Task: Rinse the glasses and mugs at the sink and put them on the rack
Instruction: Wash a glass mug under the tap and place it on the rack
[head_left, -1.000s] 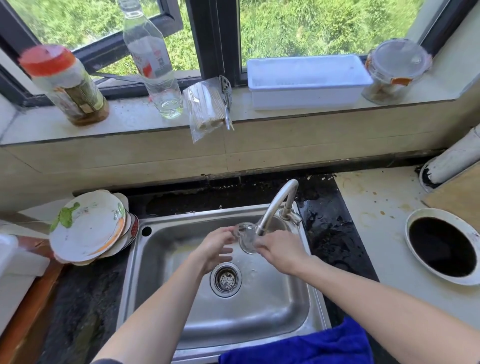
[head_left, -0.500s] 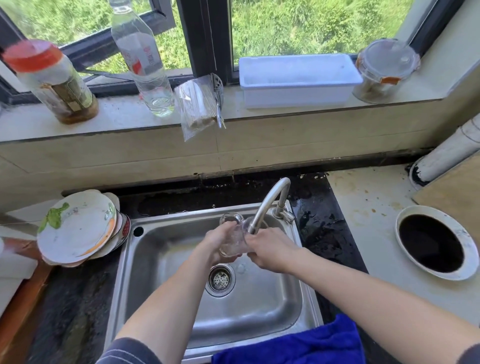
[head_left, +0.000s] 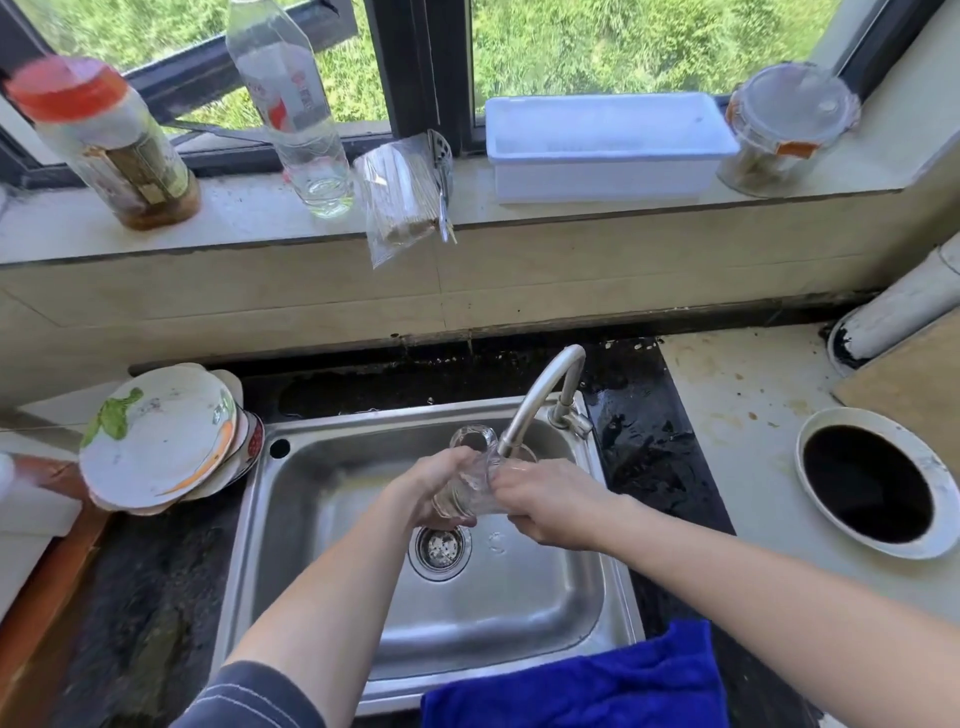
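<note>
A clear glass mug (head_left: 475, 491) lies tilted over the middle of the steel sink (head_left: 519, 623), just under the spout of the curved metal faucet (head_left: 540, 395), its looped handle pointing up toward the back wall. The left hand (head_left: 436, 488) wraps its fingers round the mug's ribbed body, and the right hand (head_left: 550, 504) grips the other end, so both partly hide the glass. Right below them sits the round perforated drain strainer (head_left: 440, 545). A fuzzy blue cloth (head_left: 571, 691) drapes over the sink's front edge. On the dark, wet bench (head_left: 649, 457) to the left, a stack of glazed plates (head_left: 156, 441) leans at an angle. To the right is a white-rimmed round hole (head_left: 878, 483). The windowsill (head_left: 571, 218) above carries a red-capped jar (head_left: 104, 145), 1 clear bottle (head_left: 296, 114), a plastic bag (head_left: 400, 197), a white rectangular tray (head_left: 602, 150) and a lidded container (head_left: 784, 130).
</note>
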